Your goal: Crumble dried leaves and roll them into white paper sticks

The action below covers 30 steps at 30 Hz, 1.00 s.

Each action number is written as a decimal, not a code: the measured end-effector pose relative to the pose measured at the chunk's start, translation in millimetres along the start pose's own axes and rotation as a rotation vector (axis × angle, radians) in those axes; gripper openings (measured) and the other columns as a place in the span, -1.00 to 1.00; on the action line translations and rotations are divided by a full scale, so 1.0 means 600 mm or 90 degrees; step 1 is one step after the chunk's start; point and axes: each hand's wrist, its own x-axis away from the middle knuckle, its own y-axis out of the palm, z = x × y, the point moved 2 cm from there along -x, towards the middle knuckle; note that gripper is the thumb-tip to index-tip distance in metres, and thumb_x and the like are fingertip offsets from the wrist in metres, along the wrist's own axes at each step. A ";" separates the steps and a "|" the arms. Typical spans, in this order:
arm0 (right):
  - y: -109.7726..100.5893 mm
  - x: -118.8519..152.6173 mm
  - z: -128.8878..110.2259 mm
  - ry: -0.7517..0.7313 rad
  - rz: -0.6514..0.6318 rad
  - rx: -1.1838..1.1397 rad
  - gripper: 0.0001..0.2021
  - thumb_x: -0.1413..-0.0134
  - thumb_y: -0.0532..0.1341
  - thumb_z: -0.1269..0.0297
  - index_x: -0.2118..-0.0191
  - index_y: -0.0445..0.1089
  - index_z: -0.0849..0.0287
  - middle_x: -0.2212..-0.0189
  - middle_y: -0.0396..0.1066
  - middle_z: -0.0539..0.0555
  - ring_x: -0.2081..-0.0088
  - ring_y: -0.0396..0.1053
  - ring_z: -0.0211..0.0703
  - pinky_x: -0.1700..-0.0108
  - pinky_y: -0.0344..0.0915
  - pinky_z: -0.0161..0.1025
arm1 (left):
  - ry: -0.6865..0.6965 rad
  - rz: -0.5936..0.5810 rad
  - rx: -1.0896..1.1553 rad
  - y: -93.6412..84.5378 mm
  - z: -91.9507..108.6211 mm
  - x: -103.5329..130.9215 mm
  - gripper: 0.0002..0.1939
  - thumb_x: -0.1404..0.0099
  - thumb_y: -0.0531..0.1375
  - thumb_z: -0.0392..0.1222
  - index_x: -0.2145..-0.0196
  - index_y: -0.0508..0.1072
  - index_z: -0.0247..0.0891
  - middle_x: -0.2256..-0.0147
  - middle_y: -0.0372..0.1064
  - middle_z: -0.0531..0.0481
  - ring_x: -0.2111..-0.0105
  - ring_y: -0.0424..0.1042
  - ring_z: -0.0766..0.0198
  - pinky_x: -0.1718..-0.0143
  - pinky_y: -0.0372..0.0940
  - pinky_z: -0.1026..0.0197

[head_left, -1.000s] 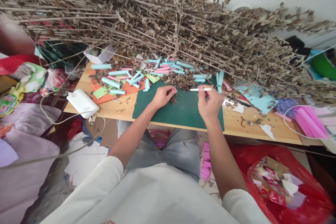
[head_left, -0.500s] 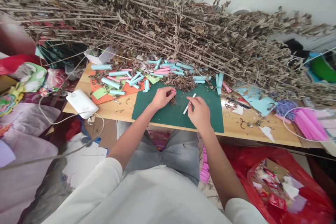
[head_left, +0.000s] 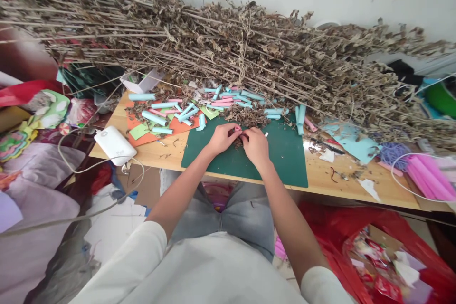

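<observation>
Roll of pink paper (head_left: 237,128) sits at left hand's (head_left: 223,139) fingertips, thumb and index closed on it. Right hand (head_left: 257,147) fingertips bunched just beside the roll; can't tell what they hold. White stick (head_left: 267,135) pokes out right of right hand, mostly hidden. Forearms converge forward, hands over green mat (head_left: 285,164). Crumbled dried leaves (head_left: 245,116) just beyond grip, blue tubes (head_left: 252,95) behind. Well left, white power bank (head_left: 114,146), marking too small to read.
</observation>
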 end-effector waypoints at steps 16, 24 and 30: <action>0.011 -0.001 -0.002 0.161 0.174 -0.343 -0.75 -0.07 0.20 0.14 0.34 0.55 0.19 0.37 0.54 0.11 0.35 0.43 -0.12 0.22 0.36 -0.19 | 0.011 -0.004 -0.019 0.001 0.002 0.000 -0.77 -0.36 0.10 -0.09 0.32 0.43 -0.29 0.43 0.37 0.04 0.47 0.24 0.35 0.36 0.15 0.30; 0.013 0.003 0.013 0.137 0.123 -0.338 -0.77 -0.09 0.19 0.21 0.28 0.55 0.18 0.31 0.57 0.11 0.32 0.47 -0.12 0.14 0.40 -0.16 | 0.016 -0.013 -0.022 0.000 0.005 -0.001 -0.80 -0.35 0.08 -0.15 0.35 0.41 -0.29 0.44 0.35 0.03 0.47 0.23 0.35 0.37 0.14 0.30; 0.002 -0.003 0.017 0.147 0.151 -0.339 -0.79 -0.08 0.17 0.24 0.30 0.53 0.21 0.33 0.56 0.12 0.33 0.48 -0.12 0.16 0.42 -0.15 | 0.009 -0.008 -0.019 0.002 0.005 0.000 -0.81 -0.33 0.09 -0.16 0.37 0.40 -0.29 0.45 0.35 0.05 0.48 0.21 0.37 0.38 0.13 0.30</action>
